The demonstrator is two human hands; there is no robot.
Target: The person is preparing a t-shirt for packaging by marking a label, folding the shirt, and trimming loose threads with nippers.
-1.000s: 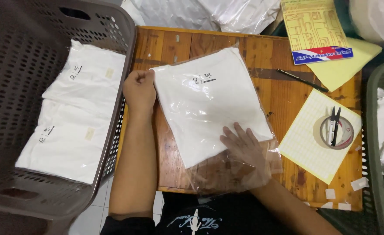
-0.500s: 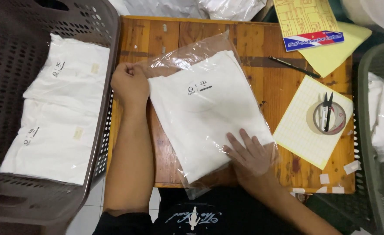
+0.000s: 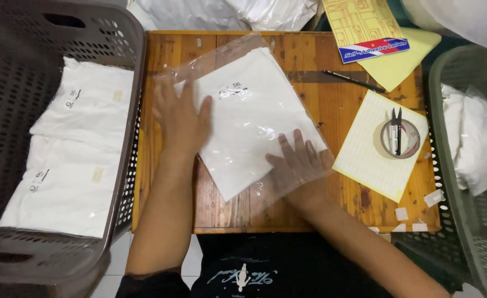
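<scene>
Tape roll [image 3: 400, 139], pen [image 3: 354, 80], beside bagged shirt [image 3: 254, 116]

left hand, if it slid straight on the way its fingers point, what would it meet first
Probably nothing soon: the left hand lies flat on the clear bag, fingers pointing to the table's far edge; beyond it, crumpled plastic.

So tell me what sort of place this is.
Likely a small garment packing station: a folded white shirt in a clear bag on a wooden table, a basket of bagged shirts, and a tape roll.
</scene>
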